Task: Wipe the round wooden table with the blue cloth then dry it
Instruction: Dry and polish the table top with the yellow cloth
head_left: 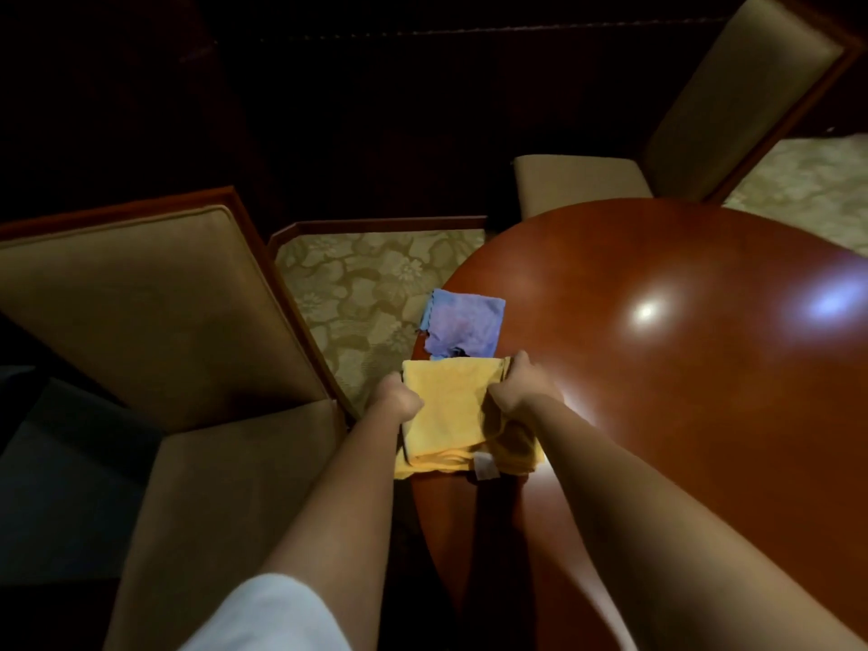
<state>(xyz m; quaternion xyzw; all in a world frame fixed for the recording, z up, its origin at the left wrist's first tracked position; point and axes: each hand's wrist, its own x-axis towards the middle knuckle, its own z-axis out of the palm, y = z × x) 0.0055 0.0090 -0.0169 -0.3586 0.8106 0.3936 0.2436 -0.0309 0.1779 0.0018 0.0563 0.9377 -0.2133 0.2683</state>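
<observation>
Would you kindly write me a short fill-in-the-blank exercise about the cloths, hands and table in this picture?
1. Both the left hand and the right hand grip the folded ____ cloth.
2. The crumpled blue cloth lies just beyond it, near the ____ of the round, glossy wooden table.
3. Neither hand touches the ____ cloth.
4. The two beige upholstered chairs, one left of the table and one beyond it, are ____.

Missing words: yellow; edge; blue; unoccupied
</observation>
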